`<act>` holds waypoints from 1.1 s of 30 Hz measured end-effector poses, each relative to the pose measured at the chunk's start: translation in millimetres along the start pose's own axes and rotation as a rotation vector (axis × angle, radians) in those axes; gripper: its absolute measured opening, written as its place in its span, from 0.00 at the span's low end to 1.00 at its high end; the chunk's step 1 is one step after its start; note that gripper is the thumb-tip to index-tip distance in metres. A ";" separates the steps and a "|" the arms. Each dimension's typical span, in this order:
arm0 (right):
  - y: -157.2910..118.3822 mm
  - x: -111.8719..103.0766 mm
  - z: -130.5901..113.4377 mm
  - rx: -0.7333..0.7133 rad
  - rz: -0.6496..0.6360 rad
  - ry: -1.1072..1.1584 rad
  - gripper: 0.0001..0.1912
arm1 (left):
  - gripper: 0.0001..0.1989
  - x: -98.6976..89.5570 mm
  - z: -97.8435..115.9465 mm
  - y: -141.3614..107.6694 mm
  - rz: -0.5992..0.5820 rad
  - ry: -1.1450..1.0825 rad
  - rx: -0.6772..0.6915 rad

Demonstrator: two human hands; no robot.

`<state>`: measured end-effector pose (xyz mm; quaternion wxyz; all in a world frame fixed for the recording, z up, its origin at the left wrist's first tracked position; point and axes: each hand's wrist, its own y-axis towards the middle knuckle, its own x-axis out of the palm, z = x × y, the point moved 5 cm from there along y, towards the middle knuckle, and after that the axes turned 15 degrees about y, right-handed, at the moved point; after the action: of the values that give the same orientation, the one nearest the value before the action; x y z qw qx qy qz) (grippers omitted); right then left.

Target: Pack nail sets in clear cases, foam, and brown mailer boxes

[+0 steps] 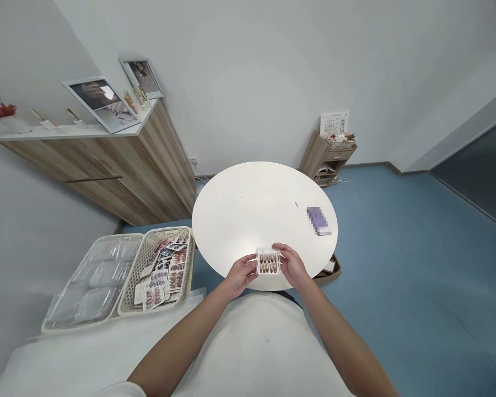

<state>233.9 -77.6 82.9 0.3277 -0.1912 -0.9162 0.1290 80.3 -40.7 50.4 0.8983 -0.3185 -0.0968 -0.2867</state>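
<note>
A small clear case (268, 262) holds two rows of brownish, glossy press-on nails. It is held over the near edge of the round white table (248, 204). My left hand (240, 274) grips its left side between thumb and fingers. On the opposite side, my right hand (291, 266) has its fingers closed round the right edge and upper corner. The case faces up towards me.
A blurred purple item (318, 220) lies on the table's right part. At left stand a basket of nail cards (165, 270) and a basket of clear boxes (95, 278). Behind them is a wooden cabinet (119, 171); an open carton (333, 271) sits below the table's right edge.
</note>
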 end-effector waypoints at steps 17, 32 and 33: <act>-31.5 -18.5 15.9 0.229 0.013 0.000 0.24 | 0.17 8.1 -13.6 1.6 0.044 -0.027 0.021; 0.6 -57.1 -15.2 0.322 -0.060 -0.025 0.32 | 0.24 44.1 -13.2 21.7 0.204 0.111 0.008; 3.8 -60.6 -17.4 0.315 -0.055 -0.029 0.33 | 0.26 48.1 -13.4 22.9 0.211 0.165 0.005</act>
<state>289.3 -98.7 61.2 0.3439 -0.1102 -0.8942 0.2647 132.7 -56.4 45.3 0.9291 -0.3002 0.0108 -0.2157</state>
